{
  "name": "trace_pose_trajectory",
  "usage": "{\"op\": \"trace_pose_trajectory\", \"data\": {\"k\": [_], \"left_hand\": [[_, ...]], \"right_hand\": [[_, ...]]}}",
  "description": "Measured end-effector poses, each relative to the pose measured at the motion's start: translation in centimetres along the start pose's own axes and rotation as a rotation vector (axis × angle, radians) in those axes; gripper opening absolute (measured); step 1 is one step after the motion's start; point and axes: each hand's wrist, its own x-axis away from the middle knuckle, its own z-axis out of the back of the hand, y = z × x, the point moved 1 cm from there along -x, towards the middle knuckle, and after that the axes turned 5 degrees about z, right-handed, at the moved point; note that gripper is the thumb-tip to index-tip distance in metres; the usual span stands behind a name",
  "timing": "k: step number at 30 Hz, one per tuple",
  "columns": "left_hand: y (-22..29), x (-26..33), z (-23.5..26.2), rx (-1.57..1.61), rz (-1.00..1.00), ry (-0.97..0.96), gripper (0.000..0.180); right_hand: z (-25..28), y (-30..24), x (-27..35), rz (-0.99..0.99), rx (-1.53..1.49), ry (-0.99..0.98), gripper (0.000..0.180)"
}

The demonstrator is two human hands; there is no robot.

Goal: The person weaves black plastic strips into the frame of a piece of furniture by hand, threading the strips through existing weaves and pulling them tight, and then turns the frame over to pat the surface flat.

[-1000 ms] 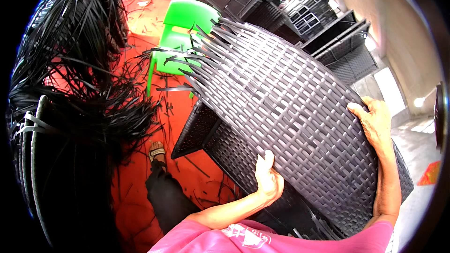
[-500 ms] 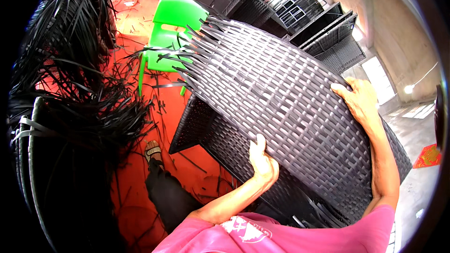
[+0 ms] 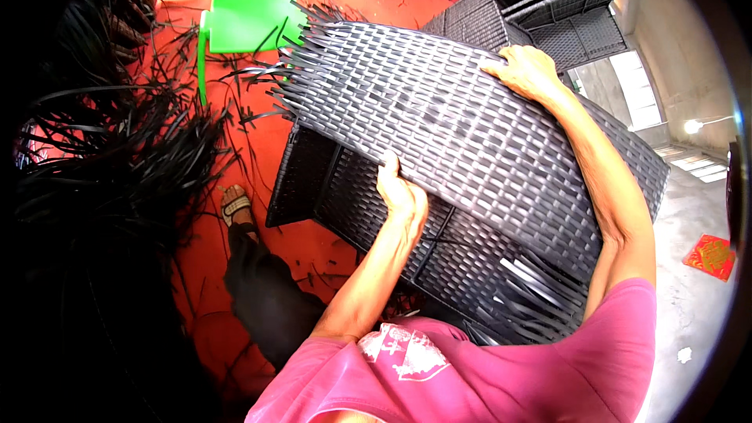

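Panel of glossy black woven strips (image 3: 439,110) hides most fingertips, but left hand (image 3: 403,194) and right hand (image 3: 529,74) pinch opposite edges, thumbs on top, above a black wicker frame (image 3: 356,192). Left end's super frayed.

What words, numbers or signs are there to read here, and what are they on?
None can be read clearly.
Pink shirt: white print on the front, too small and blurred.
Red square at far right: yellowish marks, too small.
Black woven piece and green chair: no writing visible.
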Motion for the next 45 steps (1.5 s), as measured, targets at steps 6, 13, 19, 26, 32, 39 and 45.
{"op": "trace_pose_trajectory", "data": {"k": [6, 13, 19, 26, 32, 39, 45], "left_hand": [[0.2, 0.0, -0.5, 0.001, 0.054, -0.069, 0.039], [-0.4, 0.3, 0.1, -0.010, 0.075, -0.163, 0.047], [-7.3, 8.0, -1.6, 0.137, 0.515, -0.408, 0.053], [-9.3, 10.3, -1.4, 0.195, 0.793, -0.530, 0.039], [-8.3, 10.3, -1.9, 0.202, 0.848, -0.480, 0.040], [-8.7, 9.6, -1.0, 0.130, 0.801, -0.510, 0.045], [-7.9, 8.9, -1.4, 0.150, 0.779, -0.516, 0.044]], "right_hand": [[-0.6, 0.7, 0.1, 0.085, 0.015, 0.059, 0.064], [-0.5, 1.4, 0.7, 0.103, 0.002, 0.041, 0.070], [0.5, -0.2, 0.5, 0.014, 0.008, 0.007, 0.065], [-0.6, 0.7, 7.2, 0.197, 0.271, 0.331, 0.081], [-0.1, 3.5, 20.7, 0.124, 0.413, -0.019, 0.088], [-1.4, 1.0, 25.8, 0.134, 0.308, -0.037, 0.092], [5.7, 1.5, 28.7, -0.001, 0.372, 0.541, 0.095]]}}
